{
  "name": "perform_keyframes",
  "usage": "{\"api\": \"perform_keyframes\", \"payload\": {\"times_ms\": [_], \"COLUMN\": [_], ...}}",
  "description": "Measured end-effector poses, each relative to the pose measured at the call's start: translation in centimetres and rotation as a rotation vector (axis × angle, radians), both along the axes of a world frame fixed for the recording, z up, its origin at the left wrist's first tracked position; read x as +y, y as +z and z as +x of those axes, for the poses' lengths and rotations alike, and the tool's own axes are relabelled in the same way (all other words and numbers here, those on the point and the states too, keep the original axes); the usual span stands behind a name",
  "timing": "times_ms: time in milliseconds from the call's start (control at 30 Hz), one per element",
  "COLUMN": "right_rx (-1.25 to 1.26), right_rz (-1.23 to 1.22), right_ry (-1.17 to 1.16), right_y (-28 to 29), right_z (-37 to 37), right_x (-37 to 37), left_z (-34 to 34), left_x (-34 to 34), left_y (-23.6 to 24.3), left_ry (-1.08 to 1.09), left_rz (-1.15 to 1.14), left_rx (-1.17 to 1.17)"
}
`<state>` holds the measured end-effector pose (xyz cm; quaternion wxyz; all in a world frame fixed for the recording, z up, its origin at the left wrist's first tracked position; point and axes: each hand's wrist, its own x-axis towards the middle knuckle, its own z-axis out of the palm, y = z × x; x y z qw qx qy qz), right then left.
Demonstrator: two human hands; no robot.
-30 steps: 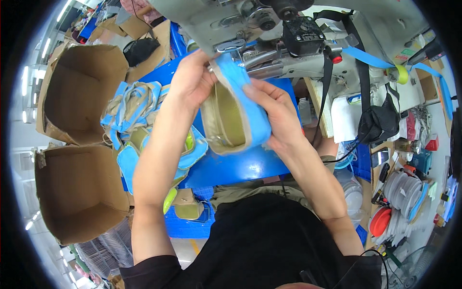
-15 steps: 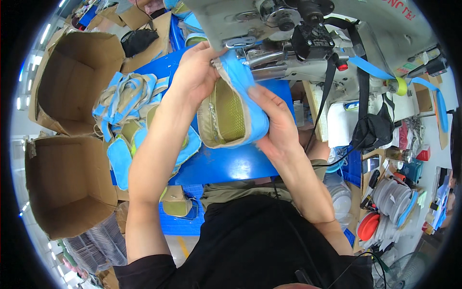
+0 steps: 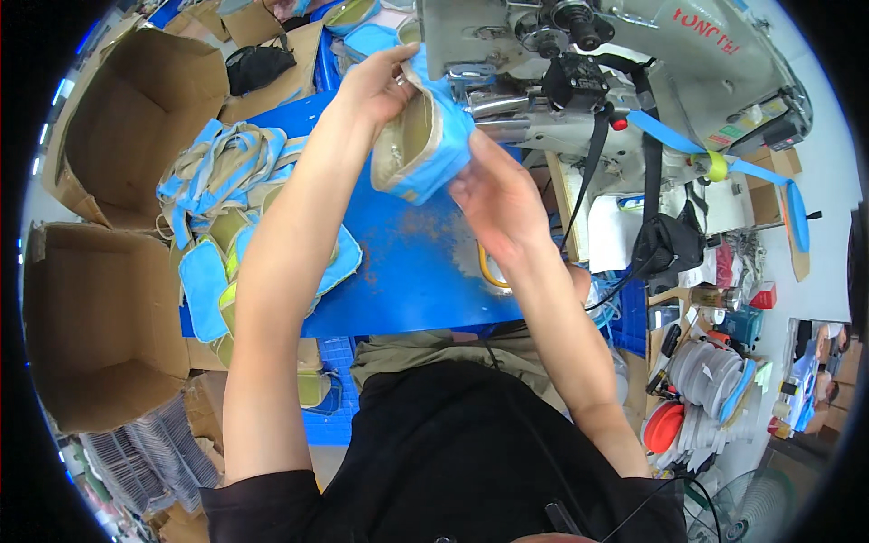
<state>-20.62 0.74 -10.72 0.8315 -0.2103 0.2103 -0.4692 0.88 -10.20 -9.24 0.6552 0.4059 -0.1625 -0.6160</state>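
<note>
Between my two hands is a small blue fabric pouch (image 3: 445, 136) with a beige edge and an olive inside, its open side turned toward my left arm. My left hand (image 3: 378, 83) pinches its upper edge close to the sewing machine (image 3: 507, 77). On the lower right side, my right hand (image 3: 498, 185) grips the blue wall between thumb and fingers. The pouch's top reaches the machine's arm; whether it lies under the needle is hidden. Beneath it spreads the blue table (image 3: 407, 290), with scissors (image 3: 491, 270) partly showing beside my right wrist.
Blue and beige straps (image 3: 231, 172) and more blue pouch pieces (image 3: 204, 281) pile up left of my left arm. Two open cardboard boxes (image 3: 100, 326) stand at the far left. Blue tape (image 3: 665, 131) runs to the machine; tape rolls (image 3: 706, 380) lie at the right.
Both hands have moved the pouch up toward the machine and tilted it, so less of its inside shows. The scissors on the table have come into sight. The whole view has shifted slightly.
</note>
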Motion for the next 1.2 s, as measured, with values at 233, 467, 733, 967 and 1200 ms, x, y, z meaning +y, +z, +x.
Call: {"api": "perform_keyframes", "payload": {"times_ms": [233, 467, 733, 967, 1200], "right_rx": [0.775, 1.488, 1.157, 1.499, 1.485], "right_rz": [-0.616, -1.055, -0.54, -0.666, -1.045], "right_ry": [-0.703, -1.22, -0.715, -1.22, -0.263], "right_y": [7.0, 22.6, 22.9, 17.7, -3.8], "right_z": [-16.7, -35.5, -46.0, -44.1, -13.5], "right_x": [-0.9, -16.2, -28.9, -21.4, 5.4], "left_z": [-2.1, -4.6, -6.3, -5.1, -4.2], "left_x": [8.9, 12.2, 11.9, 17.8, 23.0], "left_y": [1.9, 0.7, -1.1, -3.2, -4.0], "left_ry": [-0.104, -0.198, -0.037, -0.067, -0.082], "left_rz": [-0.082, -0.226, -0.322, -0.207, -0.086], "left_rx": [-0.064, -0.529, -0.611, -0.471, 0.027]}}
